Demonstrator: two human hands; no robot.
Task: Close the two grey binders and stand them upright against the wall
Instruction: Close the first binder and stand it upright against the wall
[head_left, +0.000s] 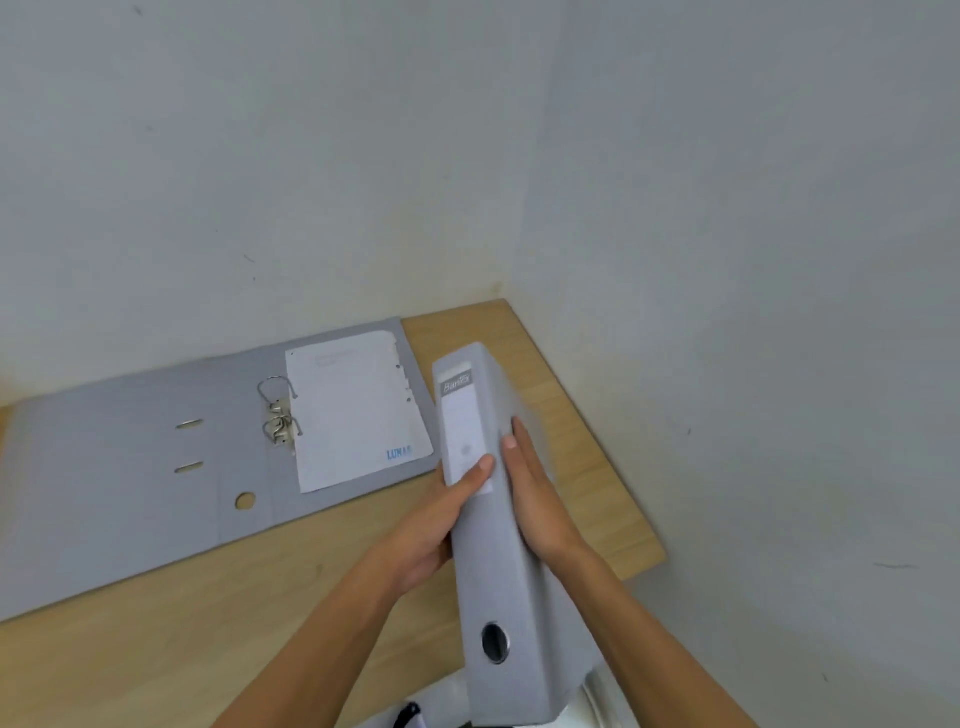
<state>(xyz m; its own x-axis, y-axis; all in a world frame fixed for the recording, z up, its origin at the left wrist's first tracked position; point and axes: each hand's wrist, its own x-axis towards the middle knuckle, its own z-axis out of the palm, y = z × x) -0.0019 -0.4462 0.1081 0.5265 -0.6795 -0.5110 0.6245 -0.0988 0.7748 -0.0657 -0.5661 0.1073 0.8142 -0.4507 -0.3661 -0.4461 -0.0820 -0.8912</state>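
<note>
I hold the closed binder (488, 545) clamped between my left hand (436, 525) and right hand (540, 499), spine up, above the desk (218, 613). Beyond it, to the left, the open binder (156, 452) lies flat with paper (353, 410) inside, its far edge touching the wall (311, 182).

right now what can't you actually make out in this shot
- Closed binder, head view: its lower end is cut off by the bottom edge; the far cover is covered by the right hand.
- Its spine label: motion blur makes all but the brand word unreadable.
- Sheet in the open binder: its faint printing is too small to read.
- Left hand: fingers hidden behind the closed binder.
- Dark object at the bottom edge: cut off, unidentifiable.
</note>
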